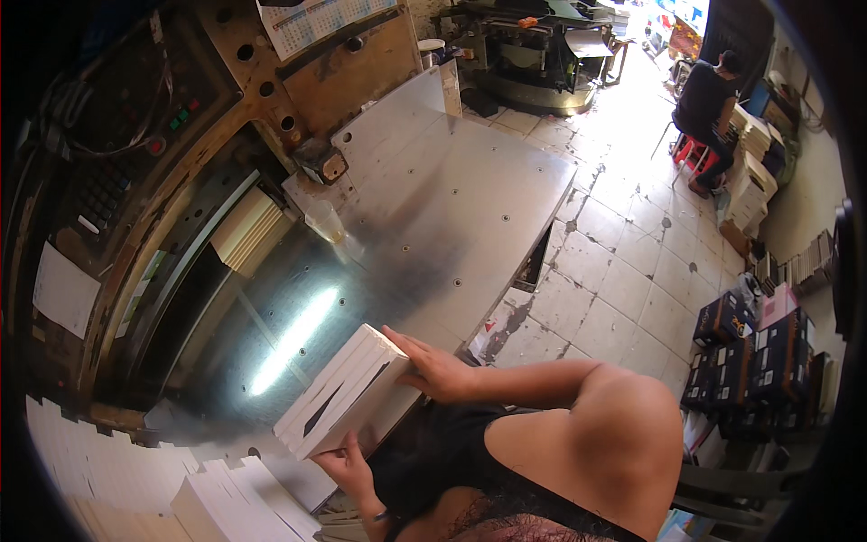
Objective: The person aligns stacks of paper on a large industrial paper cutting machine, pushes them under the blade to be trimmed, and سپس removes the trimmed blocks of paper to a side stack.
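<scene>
A thick stack of white, book-like paper blocks point(339, 393) is tilted just above the near edge of the metal table point(433, 217). It has a dark gap between some of its layers. My right hand point(438, 369) grips the stack's far right end, with the fingers curled over the edge. At its near end, my left hand point(348, 471) holds the lower corner, thumb against the side. Part of each hand's fingers is hidden behind the paper. More white paper blocks point(237, 506) stand close to my left hand.
Cream paper stacks point(250, 230) sit inside the machine on the left, by its control panel point(117, 172). A translucent container point(325, 221) stands on the table. Across the tiled floor point(623, 271), a person point(704, 108) sits near paper piles. Dark boxes point(754, 361) are stacked at right.
</scene>
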A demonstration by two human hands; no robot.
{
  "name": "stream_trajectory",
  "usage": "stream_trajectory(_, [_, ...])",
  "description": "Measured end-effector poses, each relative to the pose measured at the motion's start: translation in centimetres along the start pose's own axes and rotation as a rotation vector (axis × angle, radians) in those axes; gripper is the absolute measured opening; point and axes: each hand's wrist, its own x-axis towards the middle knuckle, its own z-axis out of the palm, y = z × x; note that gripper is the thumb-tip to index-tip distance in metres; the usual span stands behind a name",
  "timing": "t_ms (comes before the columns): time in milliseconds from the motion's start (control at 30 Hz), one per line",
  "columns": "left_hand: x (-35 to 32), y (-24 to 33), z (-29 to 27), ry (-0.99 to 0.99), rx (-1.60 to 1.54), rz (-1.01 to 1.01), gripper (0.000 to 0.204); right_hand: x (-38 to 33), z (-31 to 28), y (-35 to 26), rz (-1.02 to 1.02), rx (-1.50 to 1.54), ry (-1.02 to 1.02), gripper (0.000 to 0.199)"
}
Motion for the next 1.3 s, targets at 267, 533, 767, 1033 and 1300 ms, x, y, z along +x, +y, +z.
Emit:
stream_trajectory(267, [0.8,-0.3,-1.5,-0.105,-0.030,-0.097,0.071,0.5,-1.0,0.2,0.033,-0.041,-0.089,0.094])
stream_trajectory(533, [0.9,0.6,-1.4,-0.072,-0.034,-0.084,0.070,0.9,-1.1,0.1,0.030,-0.038,-0.103,0.095])
stream_trajectory(767, [0.7,0.2,-1.1,-0.052,-0.055,-0.078,0.069,0.6,-1.1,0.1,0.052,-0.040,-0.106,0.094])
stream_trajectory(1033, [0.6,-0.4,-1.4,-0.048,-0.031,-0.054,0.069,0.6,-0.9,0.1,0.028,-0.051,-0.092,0.094])
stream_trajectory(1300, [0.3,-0.7,-1.4,-0.034,-0.012,-0.057,0.069,0.3,-0.8,0.2,0.032,-0.049,-0.086,0.094])
